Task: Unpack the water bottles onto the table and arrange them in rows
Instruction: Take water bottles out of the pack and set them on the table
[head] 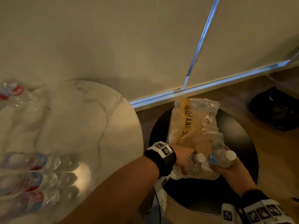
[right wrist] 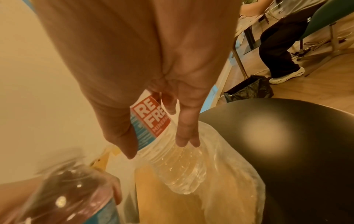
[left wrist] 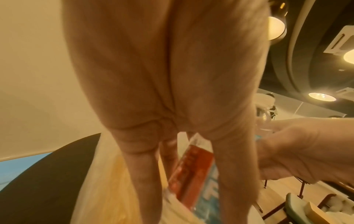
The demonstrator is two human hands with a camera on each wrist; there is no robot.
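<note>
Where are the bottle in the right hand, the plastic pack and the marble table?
bottle in the right hand (head: 222,158), head view, clear body.
plastic pack (head: 196,125), head view, top film.
marble table (head: 90,120), head view, bare top.

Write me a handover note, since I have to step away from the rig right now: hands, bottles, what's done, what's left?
Left hand grips a bottle at the plastic pack mouth.
Right hand grips a second bottle, nearly out.
The pack lies on the black round table.
Done: several bottles stand on the marble table, blurred, in rows.
Left: carry these two over, empty the pack, finish rows.
</note>
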